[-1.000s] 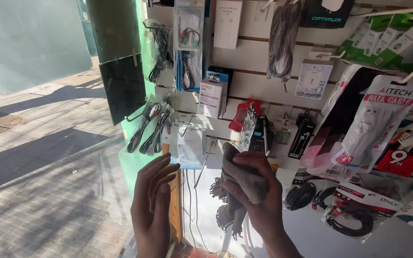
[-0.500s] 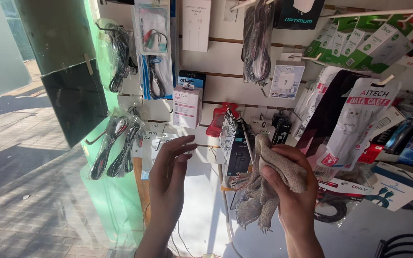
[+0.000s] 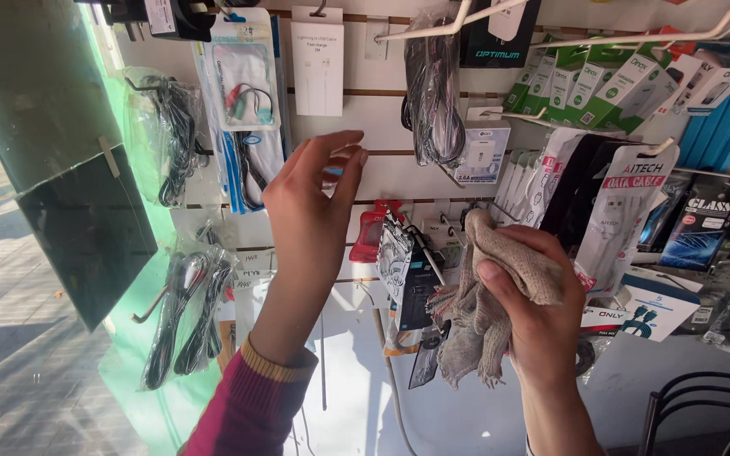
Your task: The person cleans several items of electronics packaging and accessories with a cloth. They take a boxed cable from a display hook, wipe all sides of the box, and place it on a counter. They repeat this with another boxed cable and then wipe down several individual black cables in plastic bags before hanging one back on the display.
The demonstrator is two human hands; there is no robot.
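Observation:
My right hand (image 3: 542, 317) grips a grey-brown cloth (image 3: 476, 325) that hangs down in front of a white slatted display wall (image 3: 378, 118). My left hand (image 3: 310, 211) is raised with fingers apart, its fingertips close to a small packet with a blue patch, mostly hidden behind them. It holds nothing. Left of it hangs a clear pack of coloured cables (image 3: 247, 101). Between my hands hang a red packet (image 3: 369, 232) and dark boxed packs (image 3: 407, 270) on hooks.
Bagged black cables (image 3: 434, 89) and a white card pack (image 3: 318, 59) hang above. White and green boxes (image 3: 601, 84) and cable pouches (image 3: 623, 211) fill the right side. Black cables in bags (image 3: 187, 312) hang at lower left by a green glass panel (image 3: 61, 194). A black chair frame (image 3: 703, 409) stands at lower right.
My left hand has risen from waist-level packets up to the hooks higher on the wall. My right hand keeps the cloth and has shifted right. The view has swung rightward and closer.

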